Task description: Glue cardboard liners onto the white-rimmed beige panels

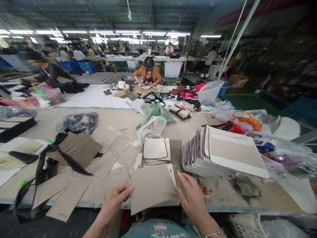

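Note:
A grey-brown cardboard sheet [152, 188] is held at the table's front edge, in front of my body. My left hand [117, 198] pinches its left edge between thumb and curled fingers. At the right edge, my right hand [190, 195] has its thumb against the sheet and its fingers along a brown edge behind. A white strip with a dark slot [171, 174] shows beneath the sheet's right side. Just beyond lies a short stack of white panels [155, 148] with rounded corners and small dark slots.
Right of my hands leans a long row of dark-edged panels [220, 152]. Loose cardboard strips [70, 195], a bundle of cardboard pieces [74, 148] and black straps [42, 172] lie left. A green bag [158, 114] sits ahead. Across the table a co-worker [148, 72] handles pieces.

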Motion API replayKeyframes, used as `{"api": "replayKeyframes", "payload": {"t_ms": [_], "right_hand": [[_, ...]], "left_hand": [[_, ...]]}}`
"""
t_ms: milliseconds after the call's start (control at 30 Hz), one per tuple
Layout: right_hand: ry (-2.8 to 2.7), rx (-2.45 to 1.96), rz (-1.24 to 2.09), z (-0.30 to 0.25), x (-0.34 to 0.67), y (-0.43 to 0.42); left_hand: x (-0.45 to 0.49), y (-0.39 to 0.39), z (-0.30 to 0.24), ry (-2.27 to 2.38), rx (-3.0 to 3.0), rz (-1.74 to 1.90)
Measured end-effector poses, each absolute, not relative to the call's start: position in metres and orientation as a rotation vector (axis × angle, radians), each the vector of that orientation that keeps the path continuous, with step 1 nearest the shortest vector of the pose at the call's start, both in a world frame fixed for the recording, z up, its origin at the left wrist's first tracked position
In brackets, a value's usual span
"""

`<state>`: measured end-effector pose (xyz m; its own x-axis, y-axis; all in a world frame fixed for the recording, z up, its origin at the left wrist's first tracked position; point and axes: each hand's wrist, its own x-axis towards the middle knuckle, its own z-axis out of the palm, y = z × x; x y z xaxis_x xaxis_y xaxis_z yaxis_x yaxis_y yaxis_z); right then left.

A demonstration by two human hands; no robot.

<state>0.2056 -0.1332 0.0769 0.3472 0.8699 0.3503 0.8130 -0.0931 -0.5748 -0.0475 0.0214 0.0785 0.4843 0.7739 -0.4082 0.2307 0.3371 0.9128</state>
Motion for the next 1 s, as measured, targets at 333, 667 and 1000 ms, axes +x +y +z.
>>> {"api": "replayKeyframes", "payload": {"t_ms": [333, 667, 1000], "right_hand": [[-0.975, -1.938, 0.706, 0.043, 0.220, -0.124], [-0.988, -2.121, 0.712, 0.028, 0.224, -0.117], [-1.033, -2.326, 0.746, 0.021, 0.229, -0.107]], "left_hand": [[-0.032, 0.030, 0.062, 1.018, 1.348, 0.359], [-0.013, 0.037, 0.042, 1.114, 1.370, 0.192], [-0.003, 0.039, 0.017, 1.268, 1.899, 0.069]]}}
